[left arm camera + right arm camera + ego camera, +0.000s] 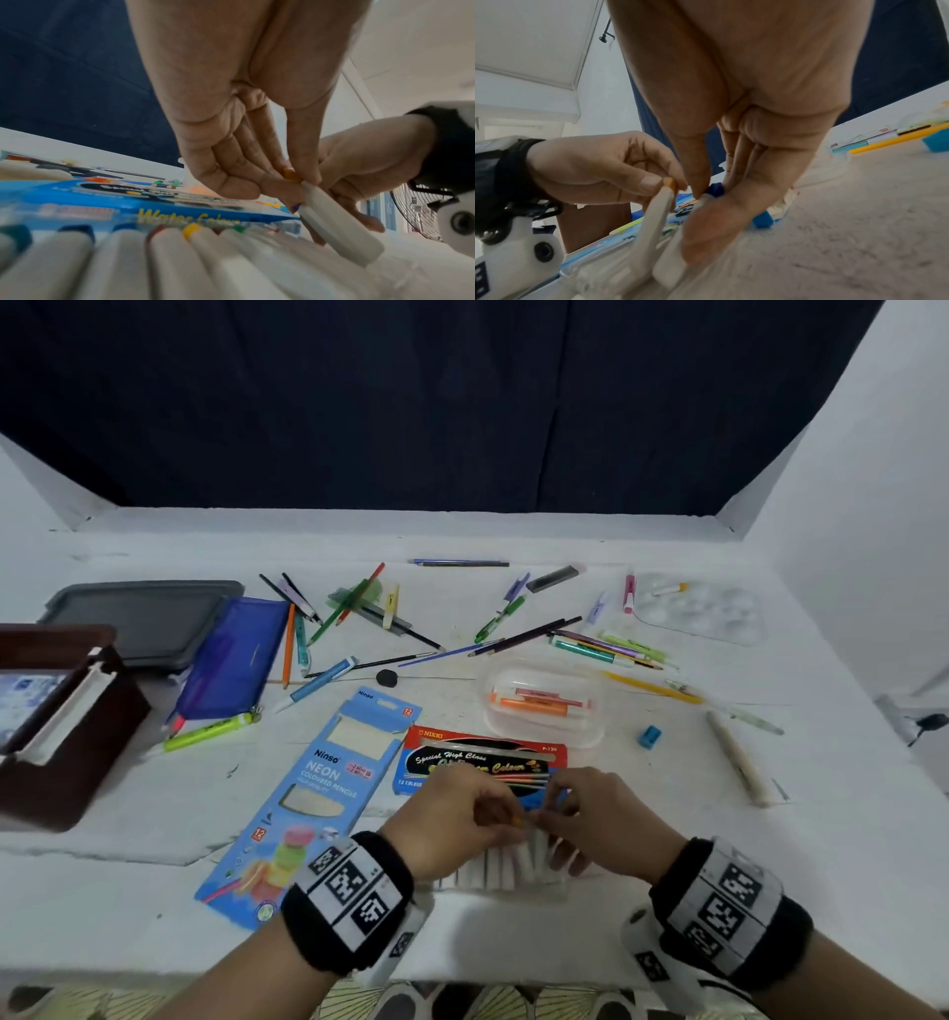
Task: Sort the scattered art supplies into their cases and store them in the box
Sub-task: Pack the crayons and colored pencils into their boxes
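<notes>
While tilted, the orange-capped tube (334, 219) sits pinched in the left hand (231, 121).

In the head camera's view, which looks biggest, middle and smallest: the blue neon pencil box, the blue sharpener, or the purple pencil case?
1. Neon pencil box, though it lies nearer the camera
2. Purple pencil case
3. Blue sharpener, clearly smallest

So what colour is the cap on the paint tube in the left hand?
Orange: the left hand pinches the paint tube at its orange cap, clearest in the right wrist view.
</notes>
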A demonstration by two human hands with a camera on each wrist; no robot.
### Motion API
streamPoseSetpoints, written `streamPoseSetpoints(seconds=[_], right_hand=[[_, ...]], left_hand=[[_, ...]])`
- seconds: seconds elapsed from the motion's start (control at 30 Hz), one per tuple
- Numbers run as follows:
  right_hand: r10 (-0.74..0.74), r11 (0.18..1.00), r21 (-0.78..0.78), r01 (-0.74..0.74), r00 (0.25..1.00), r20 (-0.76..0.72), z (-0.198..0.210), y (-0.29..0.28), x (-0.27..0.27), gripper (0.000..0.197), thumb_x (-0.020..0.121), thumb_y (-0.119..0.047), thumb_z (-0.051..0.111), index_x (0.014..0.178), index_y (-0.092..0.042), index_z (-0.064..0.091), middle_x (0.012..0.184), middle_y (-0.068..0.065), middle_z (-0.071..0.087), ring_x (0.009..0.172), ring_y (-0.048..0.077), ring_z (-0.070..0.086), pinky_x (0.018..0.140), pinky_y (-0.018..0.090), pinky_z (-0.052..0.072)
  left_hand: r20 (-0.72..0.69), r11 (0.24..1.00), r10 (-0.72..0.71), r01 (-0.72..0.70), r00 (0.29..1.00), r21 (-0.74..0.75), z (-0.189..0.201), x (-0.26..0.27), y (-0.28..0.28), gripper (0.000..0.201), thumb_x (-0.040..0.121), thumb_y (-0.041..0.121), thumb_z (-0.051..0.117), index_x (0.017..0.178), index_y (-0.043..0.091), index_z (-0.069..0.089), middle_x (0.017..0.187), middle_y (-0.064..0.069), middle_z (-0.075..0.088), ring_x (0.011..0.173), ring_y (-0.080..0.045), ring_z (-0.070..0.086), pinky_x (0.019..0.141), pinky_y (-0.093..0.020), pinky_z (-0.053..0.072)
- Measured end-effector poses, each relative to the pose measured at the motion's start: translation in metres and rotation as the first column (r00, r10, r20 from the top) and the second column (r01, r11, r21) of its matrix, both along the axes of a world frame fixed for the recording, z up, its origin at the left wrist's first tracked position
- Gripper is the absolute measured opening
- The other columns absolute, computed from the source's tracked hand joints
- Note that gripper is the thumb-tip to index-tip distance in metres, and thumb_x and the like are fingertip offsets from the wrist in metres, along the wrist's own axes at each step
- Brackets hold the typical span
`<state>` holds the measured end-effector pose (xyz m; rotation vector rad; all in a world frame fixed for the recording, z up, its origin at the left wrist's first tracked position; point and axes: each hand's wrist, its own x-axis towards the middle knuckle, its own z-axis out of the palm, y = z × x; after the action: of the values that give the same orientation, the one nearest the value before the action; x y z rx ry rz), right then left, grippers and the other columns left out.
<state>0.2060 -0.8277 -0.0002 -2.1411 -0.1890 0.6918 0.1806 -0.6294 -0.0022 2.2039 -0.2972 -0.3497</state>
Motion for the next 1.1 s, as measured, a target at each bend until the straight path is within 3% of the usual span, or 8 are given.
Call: streamPoseSetpoints(seconds=[0.1, 0.27, 0.4, 0.5, 0.67, 0.9, 1.0, 1.1], right_hand=[[0.020, 1.000, -0.008, -0.020, 1.000, 0.011, -0.001, 0.000, 0.001, 0.016, 0.096, -0.023, 0.064, 0.094, -0.008, 0.059, 0.074, 0.014, 0.072, 0.063, 0.026, 0.073, 0.054, 0.031, 0.060], [0.057, 0.998, -0.016, -0.057, 0.998, 0.026, 0.000, -0.001, 0.002, 0.015, 0.097, -0.020, 0.061, 0.092, -0.006, 0.062, 0.073, 0.014, 0.072, 0.062, 0.025, 0.073, 0.057, 0.032, 0.061], [0.074, 0.997, -0.031, -0.073, 0.997, 0.036, -0.001, -0.003, 0.003, 0.007, 0.095, -0.012, 0.061, 0.093, -0.006, 0.063, 0.075, 0.013, 0.072, 0.062, 0.021, 0.073, 0.062, 0.035, 0.063], [0.113, 0.992, -0.058, -0.110, 0.992, 0.049, -0.002, -0.004, 0.006, 0.003, 0.091, -0.009, 0.062, 0.092, -0.007, 0.065, 0.074, 0.011, 0.074, 0.063, 0.020, 0.073, 0.065, 0.035, 0.063], [0.216, 0.975, -0.081, -0.208, 0.971, 0.104, -0.002, -0.006, 0.009, 0.016, 0.081, -0.003, 0.069, 0.095, -0.010, 0.065, 0.078, 0.007, 0.075, 0.067, 0.019, 0.073, 0.072, 0.036, 0.062], [0.355, 0.923, -0.245, -0.298, 0.905, 0.236, -0.003, -0.002, 0.007, 0.018, 0.082, -0.019, 0.075, 0.096, -0.016, 0.065, 0.091, -0.003, 0.066, 0.077, 0.009, 0.060, 0.065, 0.015, 0.047], [0.386, 0.903, -0.308, -0.298, 0.879, 0.280, -0.004, -0.001, 0.005, 0.014, 0.085, -0.024, 0.072, 0.094, -0.015, 0.065, 0.092, -0.004, 0.063, 0.077, 0.008, 0.056, 0.063, 0.011, 0.039], [0.391, 0.905, -0.300, -0.301, 0.866, 0.312, -0.002, -0.001, 0.006, 0.012, 0.086, -0.026, 0.072, 0.092, -0.018, 0.065, 0.089, -0.007, 0.062, 0.078, 0.009, 0.056, 0.064, 0.012, 0.040]], left_hand=[[0.012, 0.992, -0.055, 0.053, 0.998, 0.115, -0.004, 0.004, -0.008, 0.022, 0.083, 0.026, 0.079, 0.104, 0.020, 0.078, 0.093, 0.006, 0.075, 0.080, -0.002, 0.067, 0.076, -0.016, 0.054], [0.037, 0.974, -0.033, 0.024, 0.999, 0.226, -0.003, 0.006, -0.012, 0.021, 0.085, 0.035, 0.077, 0.099, 0.020, 0.078, 0.080, 0.011, 0.067, 0.066, 0.001, 0.056, 0.060, -0.007, 0.039], [0.059, 0.961, -0.021, 0.003, 0.998, 0.278, -0.004, 0.005, -0.015, 0.022, 0.079, 0.034, 0.082, 0.094, 0.019, 0.074, 0.084, 0.006, 0.069, 0.073, -0.006, 0.062, 0.064, -0.013, 0.047], [0.090, 0.934, -0.052, 0.017, 0.995, 0.358, -0.005, 0.003, -0.017, 0.029, 0.075, 0.039, 0.083, 0.096, 0.022, 0.073, 0.086, 0.008, 0.068, 0.076, -0.007, 0.061, 0.064, -0.014, 0.043], [0.105, 0.878, -0.100, 0.038, 0.989, 0.477, -0.005, -0.003, -0.018, 0.037, 0.078, 0.048, 0.077, 0.107, 0.026, 0.074, 0.100, 0.005, 0.065, 0.092, -0.013, 0.059, 0.082, -0.033, 0.051], [0.106, 0.877, -0.092, 0.030, 0.990, 0.479, -0.009, -0.005, -0.015, 0.050, 0.077, 0.053, 0.076, 0.120, 0.028, 0.070, 0.106, 0.006, 0.060, 0.097, -0.013, 0.055, 0.082, -0.028, 0.047], [0.100, 0.903, -0.079, 0.029, 0.992, 0.428, -0.007, -0.001, -0.009, 0.038, 0.084, 0.051, 0.071, 0.114, 0.029, 0.072, 0.096, 0.011, 0.056, 0.090, -0.009, 0.054, 0.074, -0.022, 0.042], [0.108, 0.885, -0.100, 0.038, 0.989, 0.463, -0.002, 0.003, -0.004, 0.026, 0.094, 0.044, 0.060, 0.110, 0.027, 0.074, 0.096, 0.009, 0.062, 0.090, -0.008, 0.057, 0.078, -0.025, 0.048]])
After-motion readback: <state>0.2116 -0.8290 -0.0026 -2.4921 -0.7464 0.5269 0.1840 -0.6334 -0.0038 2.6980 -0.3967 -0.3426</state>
